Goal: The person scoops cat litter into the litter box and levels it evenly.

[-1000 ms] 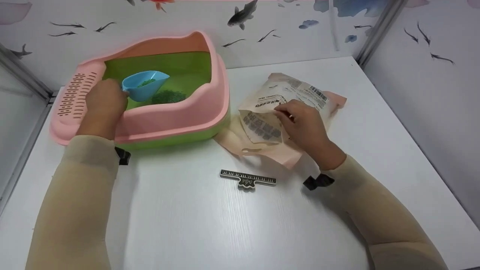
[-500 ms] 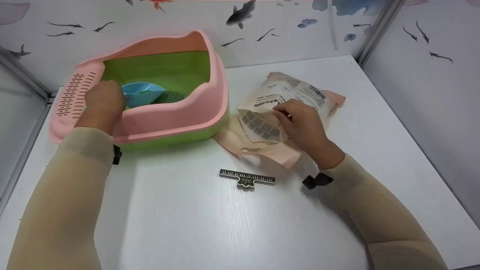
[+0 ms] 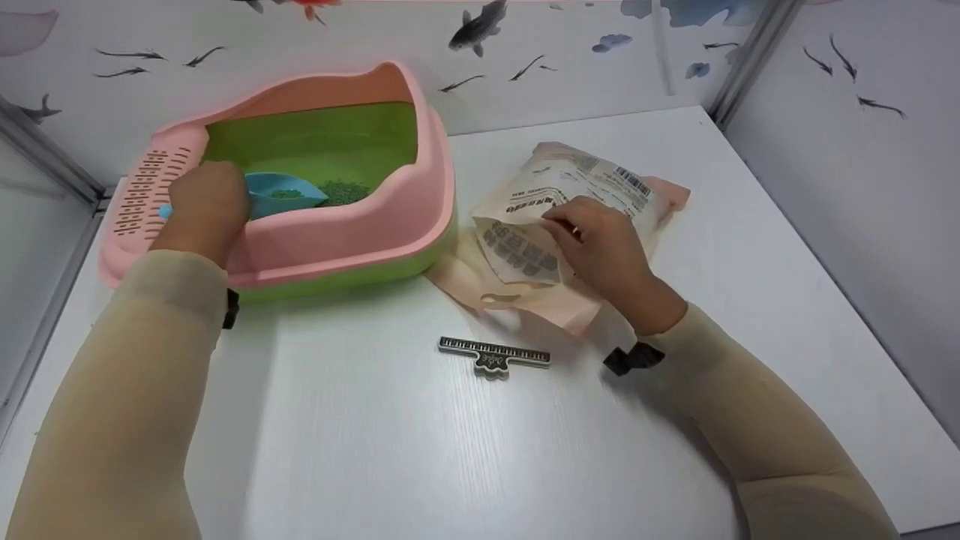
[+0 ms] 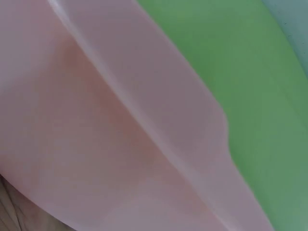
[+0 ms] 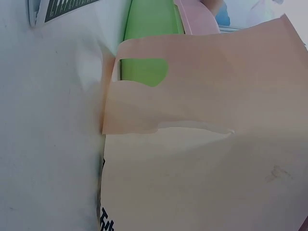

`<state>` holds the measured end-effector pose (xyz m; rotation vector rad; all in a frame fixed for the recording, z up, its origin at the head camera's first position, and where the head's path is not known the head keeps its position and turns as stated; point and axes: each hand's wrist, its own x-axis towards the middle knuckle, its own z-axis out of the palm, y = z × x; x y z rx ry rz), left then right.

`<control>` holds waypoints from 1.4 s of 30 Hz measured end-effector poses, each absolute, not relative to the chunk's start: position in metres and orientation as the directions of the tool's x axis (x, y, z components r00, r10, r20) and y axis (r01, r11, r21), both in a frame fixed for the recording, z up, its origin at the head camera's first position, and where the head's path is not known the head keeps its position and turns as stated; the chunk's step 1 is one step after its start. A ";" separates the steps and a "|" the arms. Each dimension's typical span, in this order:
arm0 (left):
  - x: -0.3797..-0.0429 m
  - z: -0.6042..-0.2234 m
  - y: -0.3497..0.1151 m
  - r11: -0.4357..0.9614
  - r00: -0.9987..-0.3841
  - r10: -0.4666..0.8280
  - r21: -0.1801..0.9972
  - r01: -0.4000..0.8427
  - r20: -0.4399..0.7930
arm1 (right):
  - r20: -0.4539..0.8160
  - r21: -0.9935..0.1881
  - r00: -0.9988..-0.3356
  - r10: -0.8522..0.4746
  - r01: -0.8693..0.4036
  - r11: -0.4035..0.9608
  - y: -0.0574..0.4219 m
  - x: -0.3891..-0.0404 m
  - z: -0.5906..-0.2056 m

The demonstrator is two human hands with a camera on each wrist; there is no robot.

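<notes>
In the head view, my left hand (image 3: 208,206) grips the handle of a light blue scoop (image 3: 264,205), which carries some green granules. The scoop sits low inside a pink and green litter box (image 3: 337,234), its tip at a small pile of green granules (image 3: 346,192) on the box floor. The handle's blue end pokes out behind the hand. To the right, my right hand (image 3: 604,238) pinches the upper edge of the mouth of a printed paper-like bag (image 3: 551,180), holding it apart. In the right wrist view, the bag's pink flap (image 5: 202,82) has a cut-out handle hole.
A black and silver wide clip (image 3: 493,352) lies on the white table (image 3: 375,442) in front of the bag. Behind the box stands a white wall (image 3: 540,97) with fish pictures. The box's perforated step (image 3: 146,195) lies beside my left hand.
My left hand has lowered the scoop into the litter box, bringing its tip down to the granule pile. The right hand keeps its pinch on the bag.
</notes>
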<state>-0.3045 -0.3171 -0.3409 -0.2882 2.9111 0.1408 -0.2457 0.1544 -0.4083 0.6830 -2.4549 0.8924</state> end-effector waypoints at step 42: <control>-0.331 -0.333 -0.295 0.963 -0.986 -0.033 -0.269 0.012 -0.164 | 0.529 -0.460 -0.792 -0.305 -0.570 0.681 0.153 -0.245 -0.410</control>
